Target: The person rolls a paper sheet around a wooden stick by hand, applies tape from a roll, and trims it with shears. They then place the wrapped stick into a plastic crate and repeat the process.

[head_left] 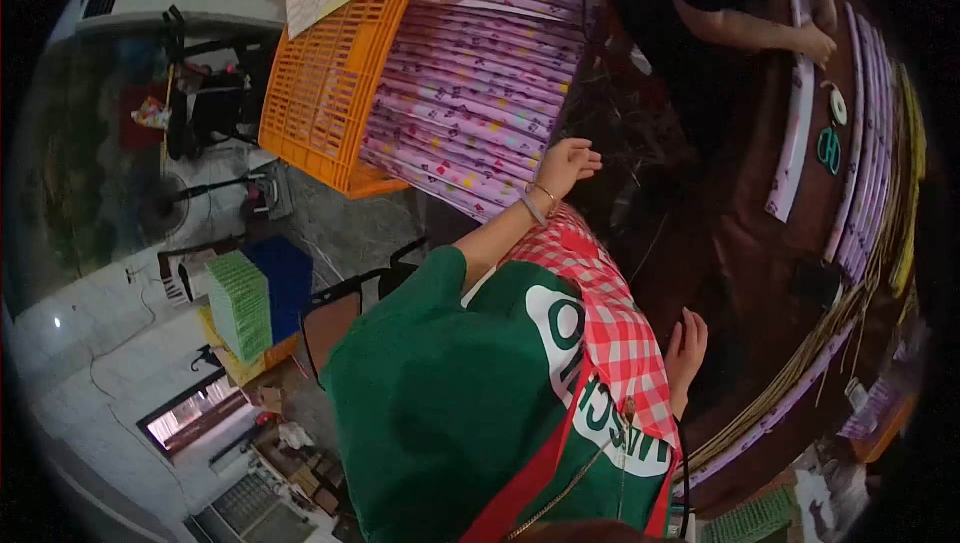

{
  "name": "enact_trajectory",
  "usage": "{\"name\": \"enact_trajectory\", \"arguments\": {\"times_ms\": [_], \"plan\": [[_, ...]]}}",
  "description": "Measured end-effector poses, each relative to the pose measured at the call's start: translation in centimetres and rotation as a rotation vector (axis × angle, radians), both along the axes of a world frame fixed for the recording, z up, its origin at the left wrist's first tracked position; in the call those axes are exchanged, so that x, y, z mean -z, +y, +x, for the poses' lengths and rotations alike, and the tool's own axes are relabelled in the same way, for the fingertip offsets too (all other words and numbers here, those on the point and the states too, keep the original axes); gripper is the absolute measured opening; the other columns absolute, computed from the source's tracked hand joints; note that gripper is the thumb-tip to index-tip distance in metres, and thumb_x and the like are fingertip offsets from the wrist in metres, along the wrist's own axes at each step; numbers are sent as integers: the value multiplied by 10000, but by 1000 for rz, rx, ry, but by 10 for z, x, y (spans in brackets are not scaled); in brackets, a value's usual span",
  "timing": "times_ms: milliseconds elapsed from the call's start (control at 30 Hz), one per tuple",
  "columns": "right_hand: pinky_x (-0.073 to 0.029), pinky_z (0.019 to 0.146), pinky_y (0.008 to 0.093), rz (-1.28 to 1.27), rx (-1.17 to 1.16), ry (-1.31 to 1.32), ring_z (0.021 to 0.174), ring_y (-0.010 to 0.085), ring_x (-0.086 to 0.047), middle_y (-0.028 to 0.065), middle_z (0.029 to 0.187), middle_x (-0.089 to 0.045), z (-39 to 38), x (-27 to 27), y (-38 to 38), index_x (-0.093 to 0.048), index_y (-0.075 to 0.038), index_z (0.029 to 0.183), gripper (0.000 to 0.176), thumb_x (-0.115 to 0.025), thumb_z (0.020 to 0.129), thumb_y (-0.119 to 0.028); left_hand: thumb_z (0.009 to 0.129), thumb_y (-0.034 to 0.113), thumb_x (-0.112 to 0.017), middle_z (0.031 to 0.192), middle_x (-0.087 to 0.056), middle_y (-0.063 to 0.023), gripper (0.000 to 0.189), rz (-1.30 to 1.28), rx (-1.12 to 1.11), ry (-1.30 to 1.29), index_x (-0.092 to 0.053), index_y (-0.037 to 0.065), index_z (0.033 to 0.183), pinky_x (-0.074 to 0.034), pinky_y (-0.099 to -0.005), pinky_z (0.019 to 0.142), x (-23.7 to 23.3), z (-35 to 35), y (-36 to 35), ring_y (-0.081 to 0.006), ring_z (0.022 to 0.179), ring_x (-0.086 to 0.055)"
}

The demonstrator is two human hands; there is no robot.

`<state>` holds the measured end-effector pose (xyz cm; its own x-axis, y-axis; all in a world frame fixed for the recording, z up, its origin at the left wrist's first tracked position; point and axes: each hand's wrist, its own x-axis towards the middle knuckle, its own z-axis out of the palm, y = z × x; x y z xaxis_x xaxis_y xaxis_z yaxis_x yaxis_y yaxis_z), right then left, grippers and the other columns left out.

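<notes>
My left hand [570,165], with bracelets at the wrist, is beside the lower right edge of a stack of pink-purple patterned wrapped strips [470,93]. Its fingers are loosely bent and partly apart, with nothing seen between them. The strips lie against an orange plastic crate [320,73]. Near the edge of the dark brown table [690,263], my right hand [687,351] has its fingers extended and apart and holds nothing visible. A red-and-white checked apron [625,333] covers part of my green shirt.
A co-worker's hand [815,44] is at a pale strip [795,143] across the table. Green-handled scissors [829,149], a tape roll [837,103], more patterned strips [868,143] and long tan strands [790,383] lie there. A fan [165,201] stands at left.
</notes>
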<state>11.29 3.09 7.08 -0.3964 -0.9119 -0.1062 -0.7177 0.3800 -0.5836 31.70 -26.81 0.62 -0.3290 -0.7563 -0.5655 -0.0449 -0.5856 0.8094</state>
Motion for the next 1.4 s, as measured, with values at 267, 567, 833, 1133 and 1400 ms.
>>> {"name": "enact_trajectory", "arguments": {"times_ms": [267, 567, 833, 1133, 1400], "plan": [[-448, 757, 378, 155, -396, 22, 922, 300, -540, 114, 1050, -553, 8, -9, -117, -546, -76, 1125, 258, -525, 869, -84, 837, 119, -528, 818, -575, -102, 211, -50, -970, -29, -498, 44, 1032, -469, -284, 540, 177, 228, -4, -175, 659, -565], [-446, 759, 379, 289, -528, 48, 897, 287, -553, 106, 1033, -571, 14, 5, -121, -555, -78, 1108, 247, -511, 864, -87, 812, 323, -580, 975, -626, -138, 424, 364, -893, -742, -584, -32, 1043, -480, -345, 678, 257, 294, 57, -243, 763, -604], [-445, 737, 372, 317, -531, 31, 864, 289, -561, 105, 1011, -583, 5, 2, -118, -553, -72, 1096, 226, -493, 880, -97, 788, 479, -598, 884, -590, -218, 578, 183, -525, -1248, -574, -69, 972, -462, -477, 663, 214, 255, 39, -364, 779, -593], [-442, 734, 367, 263, -424, 27, 877, 287, -555, 101, 1005, -579, -9, 11, -88, -559, -74, 1082, 236, -524, 849, -70, 778, 239, -662, 716, -488, -51, 273, 462, -669, -602, -560, 3, 871, -519, -273, 599, 177, 277, 35, -147, 570, -488], [-437, 743, 358, 154, -236, -41, 863, 285, -548, 94, 1010, -577, -26, 20, -42, -574, -75, 1069, 236, -537, 837, -52, 799, 243, -611, 981, -580, -50, 242, 160, -724, 230, -544, 102, 984, -460, -379, 830, 72, 224, 6, -201, 896, -557]]}}
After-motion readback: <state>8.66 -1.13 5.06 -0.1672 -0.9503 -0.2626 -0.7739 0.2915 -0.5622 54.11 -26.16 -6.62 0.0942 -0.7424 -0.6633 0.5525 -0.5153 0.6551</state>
